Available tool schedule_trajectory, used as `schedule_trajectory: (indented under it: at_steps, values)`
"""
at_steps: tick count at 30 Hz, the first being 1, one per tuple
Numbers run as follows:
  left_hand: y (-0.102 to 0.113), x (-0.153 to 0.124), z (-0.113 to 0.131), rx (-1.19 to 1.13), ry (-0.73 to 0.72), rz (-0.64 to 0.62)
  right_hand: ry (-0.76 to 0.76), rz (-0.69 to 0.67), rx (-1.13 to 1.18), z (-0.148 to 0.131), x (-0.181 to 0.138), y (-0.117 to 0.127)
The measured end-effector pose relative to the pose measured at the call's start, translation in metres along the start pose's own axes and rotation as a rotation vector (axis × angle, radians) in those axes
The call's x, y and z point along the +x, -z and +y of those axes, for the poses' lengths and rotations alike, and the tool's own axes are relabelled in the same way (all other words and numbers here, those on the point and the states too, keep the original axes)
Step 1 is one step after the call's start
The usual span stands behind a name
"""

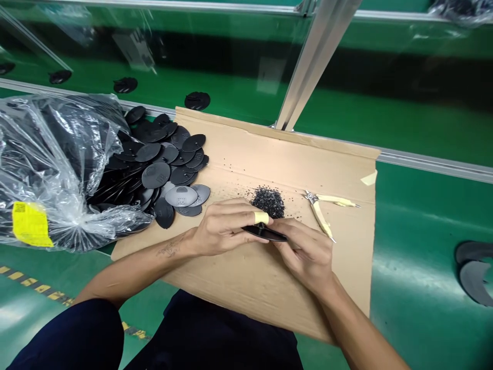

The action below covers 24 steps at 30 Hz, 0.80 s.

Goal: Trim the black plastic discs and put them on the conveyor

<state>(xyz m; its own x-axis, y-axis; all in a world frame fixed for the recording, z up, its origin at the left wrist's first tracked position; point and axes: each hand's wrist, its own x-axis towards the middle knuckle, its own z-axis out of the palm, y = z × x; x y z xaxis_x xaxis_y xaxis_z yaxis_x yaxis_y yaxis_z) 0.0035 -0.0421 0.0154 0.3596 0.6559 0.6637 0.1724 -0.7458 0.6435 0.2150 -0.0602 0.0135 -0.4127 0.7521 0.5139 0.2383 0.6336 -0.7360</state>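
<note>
1. Both hands are closed on one black disc (265, 233), held edge-on just above the cardboard (269, 288); the left hand (223, 228) grips its left end and the right hand (304, 252) its right end
2. A yellow band (261, 218) is worn on a left fingertip, which is pressed on the disc's top
3. A small heap of black bits (268, 201) is seen on the cardboard, just beyond the hands
4. Yellow-handled pliers (323, 210) are laid on the cardboard, right of the heap and near the right hand
5. A pile of discs (162, 159) is spread over the cardboard's left end, spilled from a clear bag (50, 169) with a yellow label (31, 223)
6. Single discs (197, 100) are scattered on the green belt (404, 118) beyond the cardboard
7. Two dark curved parts (475, 272) are seen on the green surface, well right of the cardboard
</note>
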Motion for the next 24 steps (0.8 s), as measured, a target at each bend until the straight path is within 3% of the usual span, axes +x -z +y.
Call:
schedule_trajectory:
  at_steps: [8,13,24]
  values:
    - [-0.0025,0.0010,0.0003,-0.010,-0.020,-0.008,0.014,0.006,-0.006,-0.0001,0.0005,0.0015]
    - [-0.0032,-0.0014,0.0031,0.018,0.021,0.039,-0.004,0.006,0.018,-0.0006,0.0010,0.0017]
    - [-0.0014,-0.0006,0.0041,-0.083,0.104,0.003,-0.067,0.013,0.106,-0.0002,0.0037,0.0009]
